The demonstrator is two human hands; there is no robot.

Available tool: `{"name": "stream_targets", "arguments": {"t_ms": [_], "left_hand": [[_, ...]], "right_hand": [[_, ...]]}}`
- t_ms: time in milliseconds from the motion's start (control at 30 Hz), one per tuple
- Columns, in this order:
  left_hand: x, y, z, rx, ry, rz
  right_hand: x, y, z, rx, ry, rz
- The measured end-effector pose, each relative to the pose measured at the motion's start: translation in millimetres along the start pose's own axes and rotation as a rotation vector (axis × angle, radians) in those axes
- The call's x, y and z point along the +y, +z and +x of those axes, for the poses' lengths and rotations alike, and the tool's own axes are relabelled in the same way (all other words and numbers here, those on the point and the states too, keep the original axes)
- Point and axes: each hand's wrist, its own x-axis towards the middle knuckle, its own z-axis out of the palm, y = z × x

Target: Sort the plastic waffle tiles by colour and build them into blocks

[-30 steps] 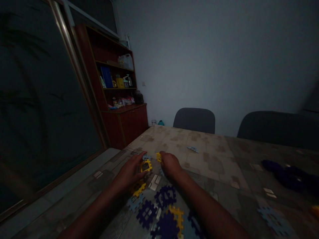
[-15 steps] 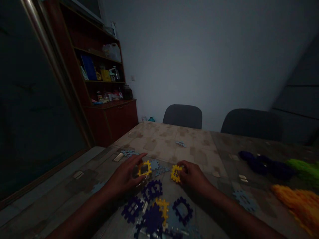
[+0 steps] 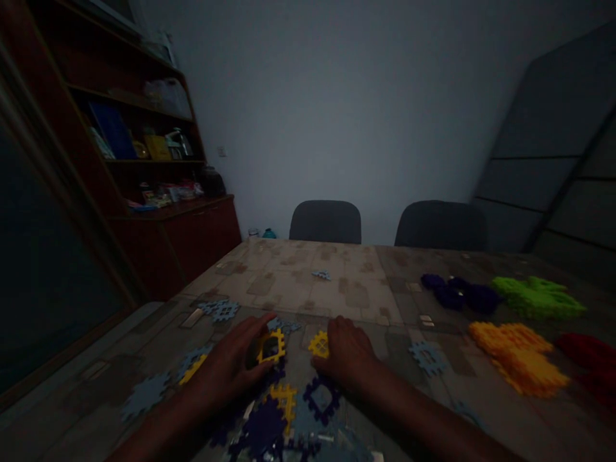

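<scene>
My left hand (image 3: 235, 357) is closed around a yellow notched plastic building piece (image 3: 280, 342) with a large opening, thumb below and fingers above. To its right, my right hand (image 3: 349, 354) grips a yellow notched window piece (image 3: 317, 345) with a cross in its middle. A gap separates the two yellow pieces. Beneath and in front of the hands lie a purple piece with an opening (image 3: 321, 399), a solid purple piece (image 3: 264, 425) and another yellow piece (image 3: 285, 399). Grey-blue pieces (image 3: 287, 326) lie just beyond the left hand.
To the right are stacks of purple (image 3: 459, 295), green (image 3: 536, 297), orange (image 3: 520, 356) and red pieces (image 3: 590, 356). Loose grey-blue pieces (image 3: 427, 358) are scattered across the patterned table (image 3: 360, 289). Two grey chairs (image 3: 325, 221) stand behind it, with a red-brown cabinet (image 3: 199, 237) at left.
The view has swung to the right, so the stacks show more fully. My right hand has turned, its fingers now covering more of the window piece. Both hands still hold their yellow pieces.
</scene>
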Motion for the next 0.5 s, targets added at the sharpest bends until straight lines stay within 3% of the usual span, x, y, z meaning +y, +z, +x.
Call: {"name": "stream_targets", "arguments": {"t_ms": [100,233,367,500], "left_hand": [[-7,4.7,-2,0.000,0.004,0.024],[-9,4.9,-4,0.033,0.024,0.037],[-4,5.9,-4,0.049,0.039,0.028],[-15,16.4,-7,-0.008,-0.001,0.014]], "right_hand": [[0,-1,7,-0.006,-0.028,-0.002],[14,-12,0,-0.025,-0.175,0.039],[33,-28,-25,0.025,-0.394,0.129],[51,-38,-58,0.003,-0.500,0.113]]}}
